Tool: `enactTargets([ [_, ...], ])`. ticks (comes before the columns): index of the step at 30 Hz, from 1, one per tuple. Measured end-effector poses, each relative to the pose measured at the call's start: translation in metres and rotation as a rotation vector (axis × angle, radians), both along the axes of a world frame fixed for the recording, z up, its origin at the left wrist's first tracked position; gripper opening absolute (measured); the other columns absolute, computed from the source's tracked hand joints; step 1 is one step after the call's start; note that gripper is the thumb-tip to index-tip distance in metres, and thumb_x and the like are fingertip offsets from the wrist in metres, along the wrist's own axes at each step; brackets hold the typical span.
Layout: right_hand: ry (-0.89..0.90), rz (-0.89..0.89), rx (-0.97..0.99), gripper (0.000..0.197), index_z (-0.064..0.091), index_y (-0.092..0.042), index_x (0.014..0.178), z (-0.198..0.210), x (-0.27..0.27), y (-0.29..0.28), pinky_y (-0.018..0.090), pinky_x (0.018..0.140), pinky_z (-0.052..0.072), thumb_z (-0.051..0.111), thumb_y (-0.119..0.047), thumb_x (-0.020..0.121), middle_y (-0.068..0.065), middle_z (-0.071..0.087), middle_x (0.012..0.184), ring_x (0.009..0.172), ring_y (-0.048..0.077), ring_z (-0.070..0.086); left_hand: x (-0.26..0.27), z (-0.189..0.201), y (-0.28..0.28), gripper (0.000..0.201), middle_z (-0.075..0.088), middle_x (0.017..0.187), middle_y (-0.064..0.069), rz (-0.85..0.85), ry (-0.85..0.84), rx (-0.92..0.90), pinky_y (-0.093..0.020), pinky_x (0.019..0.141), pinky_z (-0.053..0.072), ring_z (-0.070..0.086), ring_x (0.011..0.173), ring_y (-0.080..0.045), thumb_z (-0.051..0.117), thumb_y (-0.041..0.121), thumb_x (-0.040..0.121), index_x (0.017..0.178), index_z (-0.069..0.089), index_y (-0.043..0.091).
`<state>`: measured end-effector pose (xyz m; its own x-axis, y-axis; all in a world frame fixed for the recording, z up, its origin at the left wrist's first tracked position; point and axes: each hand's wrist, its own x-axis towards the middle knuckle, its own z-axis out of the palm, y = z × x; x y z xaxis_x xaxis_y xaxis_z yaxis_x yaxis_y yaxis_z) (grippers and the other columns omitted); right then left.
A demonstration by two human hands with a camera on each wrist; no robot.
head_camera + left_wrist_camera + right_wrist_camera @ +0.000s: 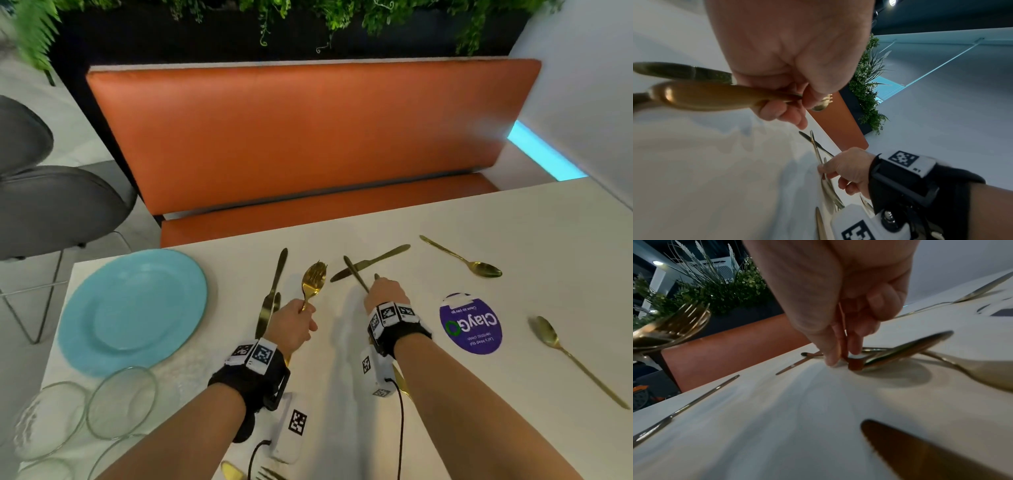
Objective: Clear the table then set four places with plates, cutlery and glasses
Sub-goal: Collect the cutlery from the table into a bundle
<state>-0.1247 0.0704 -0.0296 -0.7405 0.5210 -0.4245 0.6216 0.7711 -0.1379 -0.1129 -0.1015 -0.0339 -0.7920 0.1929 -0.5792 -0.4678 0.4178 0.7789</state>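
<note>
Here the left hand (294, 323) grips a gold spoon and fork (313, 278) raised above the surface (445, 394), while the right hand (386, 293) pinches cutlery handles (gold too) (356, 277) lying beside the crossed knife (371, 262).

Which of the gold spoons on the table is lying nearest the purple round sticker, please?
The spoon right of the purple sticker, bowl towards it; the other loose spoon lies farther back by the table's far edge.

Scattered knives (370, 263) and spoons (486, 269) clutter the table (548, 222).
</note>
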Motion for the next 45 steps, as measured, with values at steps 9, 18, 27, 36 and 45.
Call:
enactTargets([
  [9, -0.068, 0.207, 0.074, 0.027, 0.057, -0.005, 0.118, 0.013, 0.004, 0.011, 0.031, 0.090, 0.047, 0.045, -0.012, 0.095, 0.010, 0.059, 0.123, 0.114, 0.025, 0.059, -0.011, 0.016, 0.026, 0.027, 0.061, 0.079, -0.002, -0.143, 0.143, -0.045, -0.021, 0.060, 0.044, 0.057, 0.072, -0.014, 0.032, 0.019, 0.101, 0.113, 0.053, 0.009],
  [18, -0.163, 0.964, 0.322, 0.028, 0.058, -0.001, 0.118, 0.053, 0.034, 0.013, 0.034, 0.071, 0.041, 0.042, -0.003, 0.095, 0.016, 0.046, 0.125, 0.100, 0.033, 0.060, -0.007, 0.027, 0.060, 0.027, 0.066, 0.114, -0.011, -0.384, 0.272, -0.242, -0.031, 0.086, 0.048, 0.061, 0.104, -0.028, 0.037, 0.015, 0.098, 0.120, 0.052, 0.007],
  [27, -0.059, 1.009, 0.267, 0.025, 0.061, -0.003, 0.112, 0.053, 0.045, 0.021, 0.031, 0.066, 0.038, 0.043, -0.011, 0.097, 0.015, 0.051, 0.118, 0.094, 0.031, 0.061, 0.012, 0.020, 0.081, 0.024, 0.068, 0.106, -0.015, -0.476, 0.111, -0.178, -0.030, 0.076, 0.056, 0.067, 0.088, -0.027, 0.040, 0.011, 0.096, 0.114, 0.053, 0.004],
  [36, 0.143, 0.761, 0.119, 0.025, 0.065, -0.019, 0.109, 0.058, 0.043, 0.058, 0.027, 0.073, 0.037, 0.044, -0.024, 0.097, 0.004, 0.053, 0.115, 0.100, 0.023, 0.059, 0.015, 0.017, 0.089, 0.027, 0.048, 0.068, 0.002, -0.248, 0.039, -0.094, -0.019, 0.047, 0.041, 0.048, 0.054, -0.010, 0.037, 0.016, 0.099, 0.115, 0.052, 0.001],
  [45, -0.138, 0.874, 0.130, 0.045, 0.046, -0.027, 0.135, 0.019, 0.040, 0.079, 0.032, 0.094, 0.044, 0.046, -0.007, 0.094, 0.007, 0.050, 0.128, 0.112, 0.026, 0.055, 0.004, 0.021, 0.077, 0.022, 0.051, 0.076, -0.006, -0.158, -0.073, -0.085, -0.023, 0.050, 0.043, 0.049, 0.059, -0.015, 0.036, 0.010, 0.098, 0.116, 0.048, 0.003],
])
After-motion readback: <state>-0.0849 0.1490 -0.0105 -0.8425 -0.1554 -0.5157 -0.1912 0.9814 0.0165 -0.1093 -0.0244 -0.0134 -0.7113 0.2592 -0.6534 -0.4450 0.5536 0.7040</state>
